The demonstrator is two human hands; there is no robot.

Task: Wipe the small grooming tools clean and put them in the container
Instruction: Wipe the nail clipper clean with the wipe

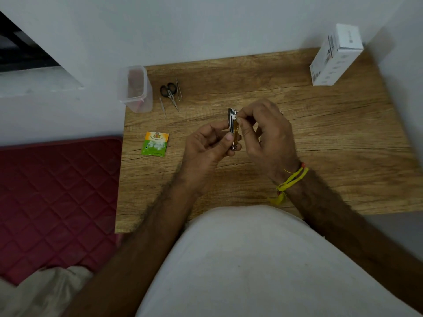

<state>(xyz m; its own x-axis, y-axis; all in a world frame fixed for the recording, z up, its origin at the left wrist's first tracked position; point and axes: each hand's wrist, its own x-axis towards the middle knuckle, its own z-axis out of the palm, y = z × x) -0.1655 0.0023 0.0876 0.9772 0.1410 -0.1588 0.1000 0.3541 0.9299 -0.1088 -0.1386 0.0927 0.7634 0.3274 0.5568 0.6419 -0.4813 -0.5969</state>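
Both hands on nail clipper (pixel 233 129), above table (pixel 320 133).
Left hand (pixel 206 145) gripped its lower end; right hand (pixel 265 131) fingertips pinched a white wipe (pixel 234 113) against its top.

A silver and amber nail clipper (pixel 233 129) stands out against the brown wood-grain surface (pixel 320 138), alongside black-handled scissors (pixel 169 92), a green-and-orange sachet (pixel 155 144), a white box (pixel 335 56), a maroon quilted mat (pixel 57 202) and a yellow wrist thread (pixel 289 181).
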